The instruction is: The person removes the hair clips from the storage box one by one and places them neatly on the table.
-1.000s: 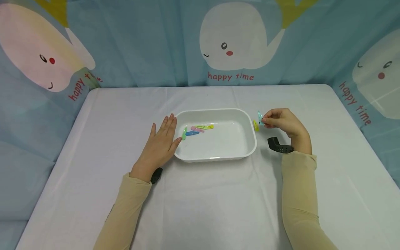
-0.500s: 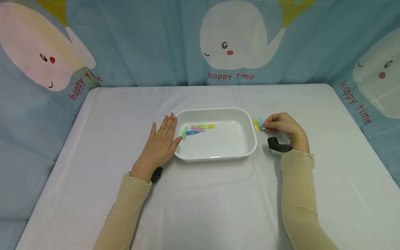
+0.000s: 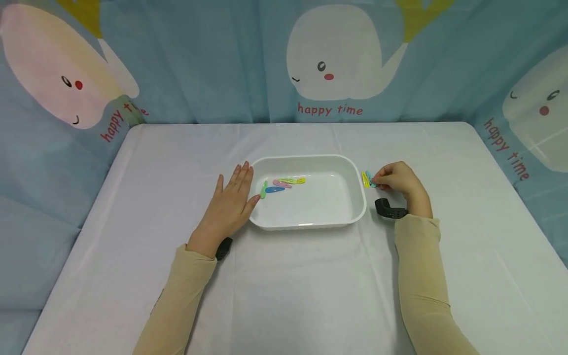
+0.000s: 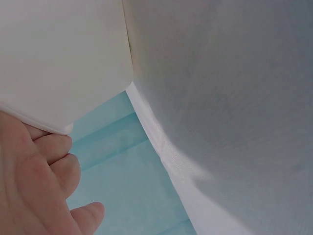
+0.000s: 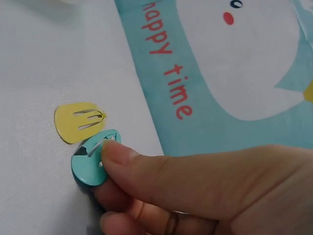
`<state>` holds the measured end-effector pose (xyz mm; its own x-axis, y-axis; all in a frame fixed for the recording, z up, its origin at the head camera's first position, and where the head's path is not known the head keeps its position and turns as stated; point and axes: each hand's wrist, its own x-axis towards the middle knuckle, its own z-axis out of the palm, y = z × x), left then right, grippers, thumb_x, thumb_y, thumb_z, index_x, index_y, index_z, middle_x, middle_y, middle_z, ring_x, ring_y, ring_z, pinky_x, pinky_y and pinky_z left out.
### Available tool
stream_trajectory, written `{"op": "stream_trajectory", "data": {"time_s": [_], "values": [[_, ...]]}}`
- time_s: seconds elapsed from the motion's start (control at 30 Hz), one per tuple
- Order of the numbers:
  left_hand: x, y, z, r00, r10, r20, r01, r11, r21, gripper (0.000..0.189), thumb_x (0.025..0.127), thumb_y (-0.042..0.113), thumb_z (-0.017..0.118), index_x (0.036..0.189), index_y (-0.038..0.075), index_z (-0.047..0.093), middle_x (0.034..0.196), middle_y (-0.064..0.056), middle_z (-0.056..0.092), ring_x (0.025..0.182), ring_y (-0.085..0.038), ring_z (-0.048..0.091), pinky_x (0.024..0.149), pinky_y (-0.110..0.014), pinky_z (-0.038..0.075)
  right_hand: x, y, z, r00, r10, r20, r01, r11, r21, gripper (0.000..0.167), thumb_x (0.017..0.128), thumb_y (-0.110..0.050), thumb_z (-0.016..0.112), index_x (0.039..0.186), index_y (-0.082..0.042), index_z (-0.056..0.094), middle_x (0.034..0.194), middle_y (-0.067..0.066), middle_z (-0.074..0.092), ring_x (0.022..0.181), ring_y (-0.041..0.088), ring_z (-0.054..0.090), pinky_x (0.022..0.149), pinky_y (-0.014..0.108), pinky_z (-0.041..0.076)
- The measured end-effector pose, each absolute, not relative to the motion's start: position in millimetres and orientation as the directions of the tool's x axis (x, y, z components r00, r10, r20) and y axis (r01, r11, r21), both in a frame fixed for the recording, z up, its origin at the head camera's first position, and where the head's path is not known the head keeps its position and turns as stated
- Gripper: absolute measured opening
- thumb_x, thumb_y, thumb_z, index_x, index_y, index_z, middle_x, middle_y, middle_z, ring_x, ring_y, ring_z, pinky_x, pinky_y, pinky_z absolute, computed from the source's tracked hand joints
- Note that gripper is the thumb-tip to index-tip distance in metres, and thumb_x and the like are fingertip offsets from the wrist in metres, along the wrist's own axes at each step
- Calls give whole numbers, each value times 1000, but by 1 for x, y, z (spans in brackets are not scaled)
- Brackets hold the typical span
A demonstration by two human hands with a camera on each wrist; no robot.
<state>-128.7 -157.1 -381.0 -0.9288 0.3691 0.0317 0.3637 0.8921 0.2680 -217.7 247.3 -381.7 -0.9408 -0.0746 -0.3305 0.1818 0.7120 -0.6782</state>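
Between thumb and fingers my right hand (image 3: 401, 180) pinches a teal snap hair clip (image 5: 90, 169), low over the cloth right of the white tray (image 3: 310, 226). Beside it on the table lies a yellow hair clip (image 5: 76, 122), close to the tray's right wall. My left hand (image 3: 226, 209) rests with straight fingers on the tray's left rim; the left wrist view shows its fingertips (image 4: 54, 147) against the rim. Inside the tray, toward the left, are a green clip (image 3: 264, 190), a blue clip (image 3: 275, 190), a pink clip (image 3: 282, 184) and a yellow-green clip (image 3: 292, 180).
A white cloth (image 3: 301, 286) covers the table. Blue curtains (image 3: 213, 64) printed with whales hang behind and at both sides. Each wrist wears a black camera mount, such as the right mount (image 3: 390, 209).
My right hand has lowered the teal clip and brought it nearer to me, next to the yellow clip outside the tray. The left hand stays on the rim.
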Motion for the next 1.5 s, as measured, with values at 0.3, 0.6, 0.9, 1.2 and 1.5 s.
{"op": "stream_trajectory", "data": {"time_s": [0.3,0.6,0.9,1.2,1.5], "values": [[-129,-157,-382,-930,367,22,360,895,265,67,103,41,30,151,2,4,157,-10,0,144,-23,-4,112,-53,-2,-216,249,-380,-950,-52,-309,162,761,-628,22,86,-13,69,91,8,66,65,-1,62,62,13,54,59,26,44],[-128,-156,-382,-930,367,24,360,894,266,67,103,41,30,151,3,4,157,-10,0,144,-23,-3,112,-53,-2,-212,251,-376,-946,-58,-320,160,773,-613,24,87,-16,68,92,8,67,66,0,63,65,14,55,63,28,44],[-127,-156,-382,-929,369,30,363,892,270,67,103,39,31,151,2,5,157,-10,2,144,-23,-2,112,-53,-1,-212,257,-376,-942,-57,-332,169,773,-611,26,88,-18,68,96,7,67,68,-1,63,69,15,54,66,29,44],[-127,-157,-383,-930,366,33,361,893,269,67,103,39,31,151,2,5,157,-10,1,144,-23,-2,112,-53,-1,-209,258,-372,-951,-50,-305,166,751,-640,26,88,-17,67,97,8,66,73,1,64,71,16,56,66,30,47],[-129,-157,-382,-931,363,27,357,896,264,67,103,40,31,151,2,4,157,-10,0,144,-23,-3,112,-52,-2,-208,255,-360,-965,-76,-253,120,724,-679,29,88,-17,67,100,9,65,73,-3,63,69,11,54,65,25,45]]}}
